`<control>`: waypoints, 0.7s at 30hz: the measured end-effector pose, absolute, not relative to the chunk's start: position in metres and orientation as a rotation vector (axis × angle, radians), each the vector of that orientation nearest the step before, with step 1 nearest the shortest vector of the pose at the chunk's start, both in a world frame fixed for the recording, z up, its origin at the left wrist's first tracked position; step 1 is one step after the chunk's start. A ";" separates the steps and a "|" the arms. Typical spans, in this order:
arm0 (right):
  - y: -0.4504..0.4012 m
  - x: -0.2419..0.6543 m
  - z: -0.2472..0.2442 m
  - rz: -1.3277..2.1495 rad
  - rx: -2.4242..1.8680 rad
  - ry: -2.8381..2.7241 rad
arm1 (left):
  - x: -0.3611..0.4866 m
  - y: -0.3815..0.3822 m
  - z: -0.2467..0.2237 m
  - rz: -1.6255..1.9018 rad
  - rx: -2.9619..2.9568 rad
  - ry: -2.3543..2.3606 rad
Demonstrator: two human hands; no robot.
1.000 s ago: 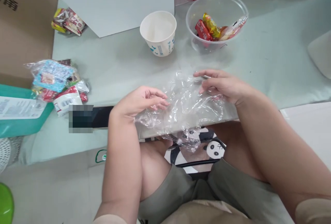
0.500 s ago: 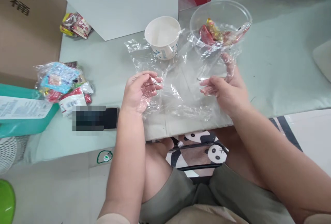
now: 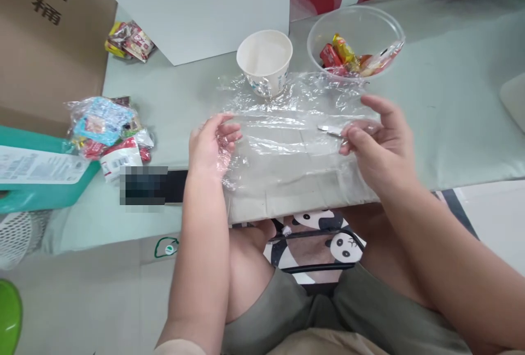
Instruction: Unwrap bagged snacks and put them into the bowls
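A sheet of clear, crinkled plastic film (image 3: 279, 150) spreads between my two hands over the table's near edge. My left hand (image 3: 213, 144) has its fingers curled at the film's left side, with film bunched against the palm. On the right, my right hand (image 3: 383, 144) pinches a slim, shiny metal tool (image 3: 329, 131) whose tip points left over the film; its kind is not clear. The index finger of that hand sticks out. Just beyond the film stand a white paper cup (image 3: 264, 57) and a clear plastic bowl (image 3: 400, 27) holding several wrapped snacks (image 3: 344, 51).
Left on the table (image 3: 451, 125) lie snack packets (image 3: 104, 125), a dark phone (image 3: 174, 186) and more packets (image 3: 131, 40). A white box (image 3: 197, 10) and a cardboard box (image 3: 49, 59) stand behind. A green plastic container (image 3: 49, 196) is at the left edge.
The film is now spread flatter and tauter between my hands. My right hand has moved slightly right, and more of the metal tool shows. My left hand has shifted a little left.
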State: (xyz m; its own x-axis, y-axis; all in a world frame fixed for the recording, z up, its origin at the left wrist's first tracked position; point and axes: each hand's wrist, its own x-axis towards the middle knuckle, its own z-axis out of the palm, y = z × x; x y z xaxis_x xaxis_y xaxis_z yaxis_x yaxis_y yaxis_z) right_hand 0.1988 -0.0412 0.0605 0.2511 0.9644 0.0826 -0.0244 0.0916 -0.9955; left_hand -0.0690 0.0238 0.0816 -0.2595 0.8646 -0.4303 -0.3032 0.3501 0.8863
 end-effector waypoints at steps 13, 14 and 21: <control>-0.038 0.196 0.070 0.930 -1.269 -0.758 | -0.083 0.009 0.079 1.033 1.101 1.183; -0.039 0.195 0.069 0.943 -1.251 -0.766 | -0.082 0.010 0.076 1.048 1.135 1.228; -0.038 0.203 0.056 0.854 -1.398 -1.129 | -0.086 0.020 0.063 1.289 1.298 1.497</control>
State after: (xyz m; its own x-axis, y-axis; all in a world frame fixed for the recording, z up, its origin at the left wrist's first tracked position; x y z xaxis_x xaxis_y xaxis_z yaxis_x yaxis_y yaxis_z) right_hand 0.2030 -0.0381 0.0562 0.2880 0.9530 0.0941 0.1691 0.0461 -0.9845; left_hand -0.0855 0.0201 0.0626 -0.1963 0.9782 0.0685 0.2125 -0.0258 0.9768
